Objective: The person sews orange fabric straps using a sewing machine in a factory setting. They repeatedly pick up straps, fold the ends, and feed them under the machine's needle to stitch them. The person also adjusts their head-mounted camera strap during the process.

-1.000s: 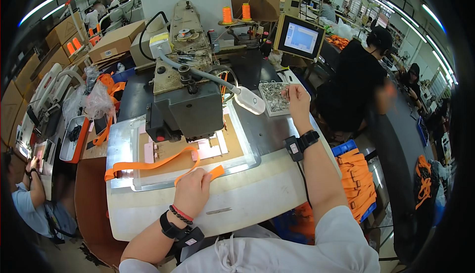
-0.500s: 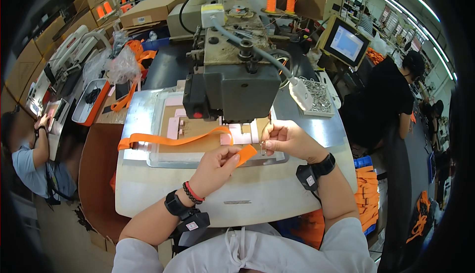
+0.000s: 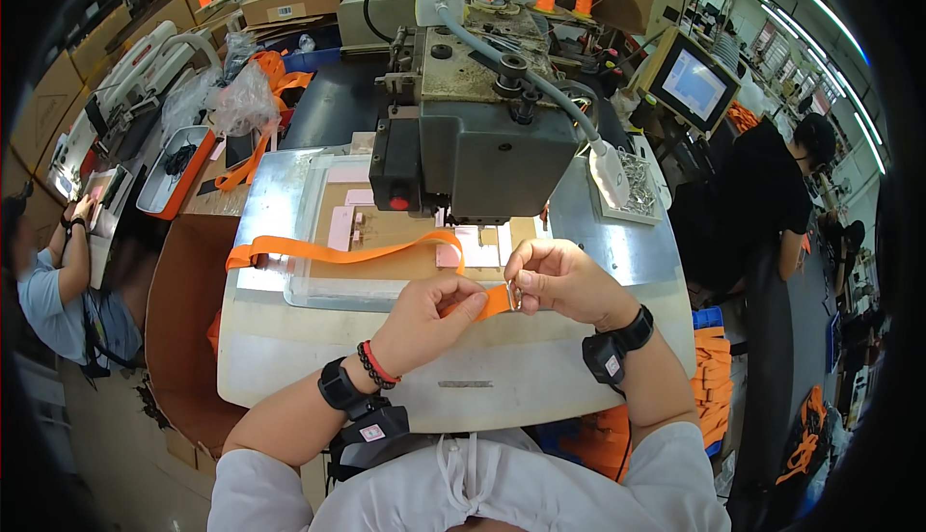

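My left hand (image 3: 424, 320) pinches the end of an orange strap (image 3: 357, 254), which loops back leftward over the clear-edged sewing template (image 3: 336, 226) with pink pieces. My right hand (image 3: 569, 286) holds a small metal buckle (image 3: 513, 297) against that strap end; I cannot tell whether the strap passes through it. Both hands are over the front of the white worktop (image 3: 347, 339), just below the dark head of the sewing machine (image 3: 492, 156).
A tray of metal parts (image 3: 641, 194) sits right of the machine, beside a screen (image 3: 690, 83). An orange-rimmed bin (image 3: 174, 175) and cardboard box (image 3: 183, 300) are left. Co-workers sit at left (image 3: 53, 291) and right (image 3: 752, 204). Orange straps (image 3: 712, 387) are piled low at right.
My right hand has come from the parts tray to the front with a buckle, now meeting the strap end. My left hand has raised the strap end and moved it rightward.
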{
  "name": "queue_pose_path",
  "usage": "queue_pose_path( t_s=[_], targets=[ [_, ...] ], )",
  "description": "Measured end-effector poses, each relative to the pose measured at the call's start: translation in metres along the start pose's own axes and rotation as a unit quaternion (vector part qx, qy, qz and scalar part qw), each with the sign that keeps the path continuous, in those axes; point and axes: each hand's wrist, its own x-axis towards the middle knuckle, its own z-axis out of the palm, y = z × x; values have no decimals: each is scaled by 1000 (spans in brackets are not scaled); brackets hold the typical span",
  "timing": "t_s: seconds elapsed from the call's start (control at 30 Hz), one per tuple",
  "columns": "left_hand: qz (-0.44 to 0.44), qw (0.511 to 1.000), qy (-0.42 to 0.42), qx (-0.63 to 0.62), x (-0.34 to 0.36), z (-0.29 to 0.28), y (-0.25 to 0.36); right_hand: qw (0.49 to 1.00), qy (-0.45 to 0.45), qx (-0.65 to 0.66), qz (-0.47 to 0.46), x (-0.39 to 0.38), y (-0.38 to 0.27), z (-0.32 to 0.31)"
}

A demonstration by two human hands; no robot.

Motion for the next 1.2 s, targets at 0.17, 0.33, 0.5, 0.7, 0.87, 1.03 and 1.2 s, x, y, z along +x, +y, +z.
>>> queue_pose_path(
  t_s=[0.17,0.33,0.5,0.7,0.87,1.03,1.2],
  targets=[
    [-20,999,-19,-33,-1,1,7,1000,-5,1,18,0,-1,2],
    [-30,998,-45,18,-1,1,9,997,-58,51,16,4,10,0],
    [6,999,-49,-15,-2,5,0,998,-66,13,1,6,12,1],
    [-9,999,-35,-8,-3,2,7,997,15,-55,-41,10,13,13],
    [6,1000,-5,-28,-2,4,2,948,131,-249,-151,22,38,2],
    [-5,1000,8,-22,1,5,-2,981,54,-104,-155,13,31,11],
    [38,993,5,114,-8,12,13,983,4,-153,-104,-2,5,-5]
  ],
)
